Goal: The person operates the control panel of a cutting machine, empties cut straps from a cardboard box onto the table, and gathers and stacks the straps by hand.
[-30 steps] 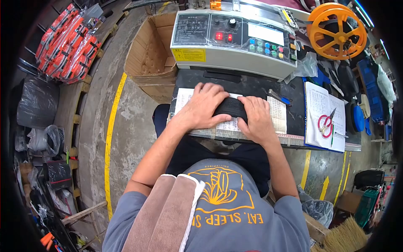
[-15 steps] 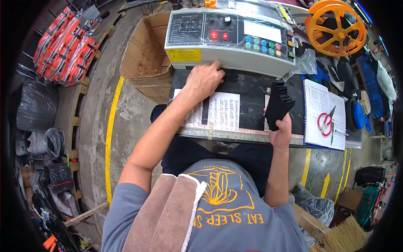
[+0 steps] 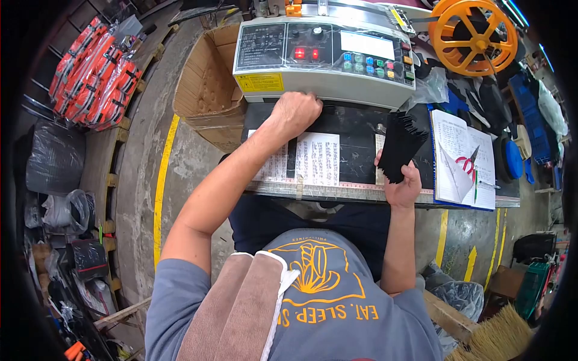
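Observation:
My left hand point(image 3: 299, 114) is at the lower front edge of the white control-panel machine point(image 3: 325, 85), knuckles up and fingers curled. Whatever its fingertips grip is hidden beneath the hand. Some dark material lies right beside it, too dim to make out. My right hand point(image 3: 402, 184) is closed around a thick bundle of black strips point(image 3: 402, 147), held upright above the table's front part. The bundle's upper ends fan out unevenly. Between the hands, handwritten paper sheets point(image 3: 318, 157) lie on the black tabletop point(image 3: 358, 141), behind a measuring tape point(image 3: 355, 186) along its front edge.
An open notebook point(image 3: 448, 135) at the right carries red-handled scissors point(image 3: 466, 165) and a green pen point(image 3: 475, 188). A cardboard box point(image 3: 208, 90) stands left of the machine. An orange reel point(image 3: 475, 39) is at the back right. Orange wrapped packs point(image 3: 99, 75) sit on the left.
The black bundle in my right hand has turned slightly more upright. A notebook page has lifted and curled over beside the scissors. My left hand stays at the machine's edge.

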Demonstrator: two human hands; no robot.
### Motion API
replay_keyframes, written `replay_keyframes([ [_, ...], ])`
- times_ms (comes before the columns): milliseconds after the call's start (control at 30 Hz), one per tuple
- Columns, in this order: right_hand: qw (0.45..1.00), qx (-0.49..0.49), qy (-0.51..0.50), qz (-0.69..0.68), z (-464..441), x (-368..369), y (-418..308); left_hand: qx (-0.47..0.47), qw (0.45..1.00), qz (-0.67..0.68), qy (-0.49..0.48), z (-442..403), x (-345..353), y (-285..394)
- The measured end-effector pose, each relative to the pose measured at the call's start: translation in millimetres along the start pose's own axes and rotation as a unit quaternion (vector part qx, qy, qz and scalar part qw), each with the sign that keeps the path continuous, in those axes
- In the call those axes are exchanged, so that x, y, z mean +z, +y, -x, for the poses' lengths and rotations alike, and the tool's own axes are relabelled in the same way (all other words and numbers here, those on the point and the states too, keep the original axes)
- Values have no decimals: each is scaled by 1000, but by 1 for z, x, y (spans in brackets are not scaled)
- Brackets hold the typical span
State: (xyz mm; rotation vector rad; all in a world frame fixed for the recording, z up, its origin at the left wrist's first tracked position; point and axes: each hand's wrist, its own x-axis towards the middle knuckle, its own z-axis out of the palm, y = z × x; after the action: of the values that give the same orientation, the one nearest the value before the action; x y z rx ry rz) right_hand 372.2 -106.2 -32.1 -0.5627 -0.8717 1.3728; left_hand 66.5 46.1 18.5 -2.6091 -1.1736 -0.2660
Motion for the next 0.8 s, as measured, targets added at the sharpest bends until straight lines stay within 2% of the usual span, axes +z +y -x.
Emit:
replay_keyframes([
  [133, 1000, -2, -3, -17, 0, -3, 0, 2, 996, 72, -51, -3, -11, -9],
  [233, 1000, 0, 1, -25, 2, -2, 0, -5, 996, 72, -52, -6, -14, -9],
  [333, 1000, 0, 0, -30, 3, -3, 1, 7, 998, 17, -58, -9, -7, -5],
  [433, 999, 2, 9, -31, 4, -2, 1, 11, 1000, 0, -17, -9, 2, -2],
  [533, 999, 4, 8, -39, 4, -4, 2, -19, 999, 16, -39, -9, 7, -4],
  [633, 999, 3, 6, -42, 5, -5, 3, -8, 995, 81, -53, -6, -3, -12],
  [800, 999, 6, 8, -49, 5, -6, 3, -32, 979, 152, -130, -3, -30, -10],
])
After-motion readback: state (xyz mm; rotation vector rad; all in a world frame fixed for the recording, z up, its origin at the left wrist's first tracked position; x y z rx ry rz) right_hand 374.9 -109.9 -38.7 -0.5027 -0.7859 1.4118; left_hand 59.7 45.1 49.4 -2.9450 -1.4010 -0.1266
